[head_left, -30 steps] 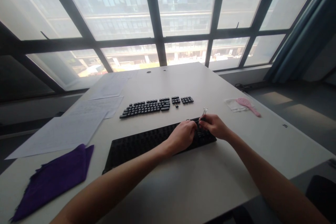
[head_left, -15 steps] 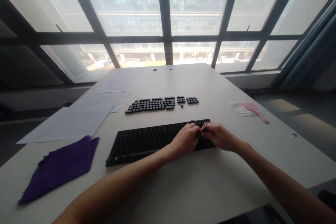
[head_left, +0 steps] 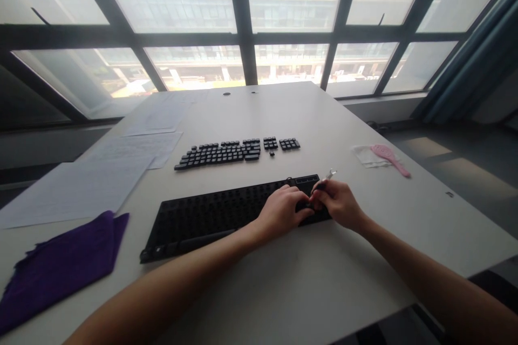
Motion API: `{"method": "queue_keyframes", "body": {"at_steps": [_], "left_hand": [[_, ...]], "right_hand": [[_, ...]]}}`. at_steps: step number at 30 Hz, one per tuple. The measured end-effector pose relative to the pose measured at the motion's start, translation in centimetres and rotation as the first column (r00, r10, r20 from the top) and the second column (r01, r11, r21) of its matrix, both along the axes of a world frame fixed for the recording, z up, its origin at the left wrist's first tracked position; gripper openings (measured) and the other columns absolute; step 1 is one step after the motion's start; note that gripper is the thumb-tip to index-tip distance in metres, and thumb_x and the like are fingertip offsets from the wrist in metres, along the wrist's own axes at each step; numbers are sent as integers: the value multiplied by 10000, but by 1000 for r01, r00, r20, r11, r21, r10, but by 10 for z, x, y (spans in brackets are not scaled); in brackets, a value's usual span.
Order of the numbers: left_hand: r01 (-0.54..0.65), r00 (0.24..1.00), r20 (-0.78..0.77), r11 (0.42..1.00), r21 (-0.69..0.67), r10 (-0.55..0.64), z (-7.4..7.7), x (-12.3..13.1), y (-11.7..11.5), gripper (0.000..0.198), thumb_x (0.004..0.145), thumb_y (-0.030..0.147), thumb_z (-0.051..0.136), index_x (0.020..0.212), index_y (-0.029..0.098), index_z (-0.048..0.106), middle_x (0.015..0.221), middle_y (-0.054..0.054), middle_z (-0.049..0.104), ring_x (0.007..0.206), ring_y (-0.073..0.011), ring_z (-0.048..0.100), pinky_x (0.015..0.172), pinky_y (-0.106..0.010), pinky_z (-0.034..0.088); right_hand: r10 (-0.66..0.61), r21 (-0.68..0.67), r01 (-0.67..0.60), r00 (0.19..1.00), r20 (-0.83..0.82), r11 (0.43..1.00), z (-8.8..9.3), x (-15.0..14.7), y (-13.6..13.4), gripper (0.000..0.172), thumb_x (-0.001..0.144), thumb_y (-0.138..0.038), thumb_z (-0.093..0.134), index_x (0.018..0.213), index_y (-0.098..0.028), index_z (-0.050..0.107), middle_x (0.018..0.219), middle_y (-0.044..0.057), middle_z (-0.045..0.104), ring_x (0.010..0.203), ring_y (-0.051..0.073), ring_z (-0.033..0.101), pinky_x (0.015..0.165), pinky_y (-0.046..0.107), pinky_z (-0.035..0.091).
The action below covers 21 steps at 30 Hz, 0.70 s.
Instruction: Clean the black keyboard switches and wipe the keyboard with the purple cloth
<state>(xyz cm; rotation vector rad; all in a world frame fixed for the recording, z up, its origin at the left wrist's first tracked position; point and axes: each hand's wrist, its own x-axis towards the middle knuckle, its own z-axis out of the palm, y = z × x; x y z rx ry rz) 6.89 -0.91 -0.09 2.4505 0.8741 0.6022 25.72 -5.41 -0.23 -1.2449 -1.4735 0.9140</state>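
A black keyboard (head_left: 210, 213) with most of its keycaps off lies before me on the white table. My left hand (head_left: 285, 207) rests over its right part, thumb and forefinger closed together; whatever they pinch is hidden. Beside it, fingertips meeting those of the left, my right hand (head_left: 338, 202) is closed around a small keycap puller (head_left: 326, 179). Its dark body shows between the fingers and its pale metal prongs point up and away. Beyond the keyboard, loose black keycaps (head_left: 218, 155) stand in rows, grouped like a keyboard layout, with smaller groups to the right.
A folded purple cloth (head_left: 68, 267) lies to the left, with overlapping paper sheets (head_left: 81, 186) behind it. Off to the right, a pink hairbrush (head_left: 390, 159) lies partly on a white tissue (head_left: 362, 157). Windows stand past the table's far edge.
The puller has turned in my right hand, so its prongs now stick up clear of the fingers. My left thumb and forefinger show more openly. The view has tilted down and shifted right.
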Motion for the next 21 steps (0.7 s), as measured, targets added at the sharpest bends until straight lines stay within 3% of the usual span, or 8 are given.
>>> {"method": "queue_keyframes", "body": {"at_steps": [3, 6, 9, 12, 17, 21], "left_hand": [[-4, 999, 50, 1000, -29, 6, -1, 0, 1, 165, 809, 343, 752, 946, 258, 719, 918, -27, 689, 910, -219, 596, 803, -349, 463], [-14, 989, 147, 998, -55, 22, 0, 0, 1, 161, 807, 264, 751, 962, 249, 712, 957, -33, 684, 954, -218, 602, 842, -345, 478], [-49, 972, 227, 996, -74, 65, 4, -1, -2, 285, 792, 193, 753, 1056, 246, 660, 968, -28, 680, 957, -215, 608, 865, -348, 491], [-50, 980, 192, 999, 6, 48, 8, -3, -8, 348, 811, 161, 731, 1118, 265, 603, 1008, -27, 667, 973, -218, 596, 881, -362, 493], [-27, 996, 92, 982, 185, 10, 10, -3, -15, 240, 860, 133, 655, 1060, 265, 634, 1134, -62, 589, 1064, -234, 551, 926, -377, 491], [34, 975, 217, 998, 59, -46, 16, -5, -13, 161, 833, 160, 699, 978, 215, 654, 1071, -59, 609, 979, -198, 598, 876, -326, 518]], "right_hand": [[-14, -13, 13, 994, -110, 1000, -2, -1, 1, 206, 873, -387, 643, 815, -190, 620, 697, 32, 677, 549, 161, 603, 529, 296, 497], [-45, 42, 48, 996, -72, 998, -1, -4, -1, 238, 882, -425, 638, 836, -192, 623, 678, 26, 654, 561, 167, 600, 553, 307, 503], [-117, 114, 116, 993, 3, 987, 0, -7, -3, 255, 907, -453, 605, 881, -200, 610, 700, 30, 654, 607, 178, 613, 594, 311, 510], [-145, 109, 142, 989, 21, 984, -2, -8, -3, 273, 924, -483, 571, 952, -212, 566, 736, 36, 677, 632, 187, 632, 594, 305, 512], [-116, 49, 118, 993, -24, 992, -2, -7, 1, 290, 909, -509, 587, 894, -224, 534, 656, 10, 661, 554, 178, 612, 536, 291, 489], [-120, 64, 125, 990, -75, 990, 1, -9, 1, 294, 925, -509, 564, 881, -225, 505, 686, 17, 686, 538, 164, 602, 524, 280, 475]]}}
